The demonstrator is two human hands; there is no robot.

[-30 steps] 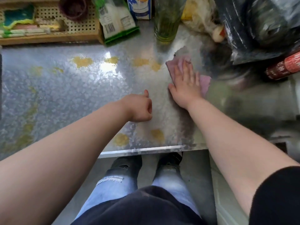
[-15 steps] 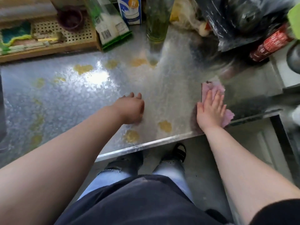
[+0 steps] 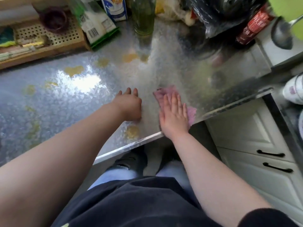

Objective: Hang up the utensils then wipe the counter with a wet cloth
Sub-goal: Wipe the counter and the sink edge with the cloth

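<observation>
Wiping step: the cloth is pressed flat by the right hand at the desk's near edge; the left hand, loosely curled and empty, rests beside it. Yellow stains remain to be wiped next.

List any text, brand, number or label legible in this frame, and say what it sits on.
None reads clearly.
White and green plastic bag: barcode and small print, too blurred to read.
Blue and white milk carton: splash picture, lettering not legible.
Red-labelled dark bottle: white characters, too blurred to read.
Pink cloth and silver patterned counter: no text.
</observation>
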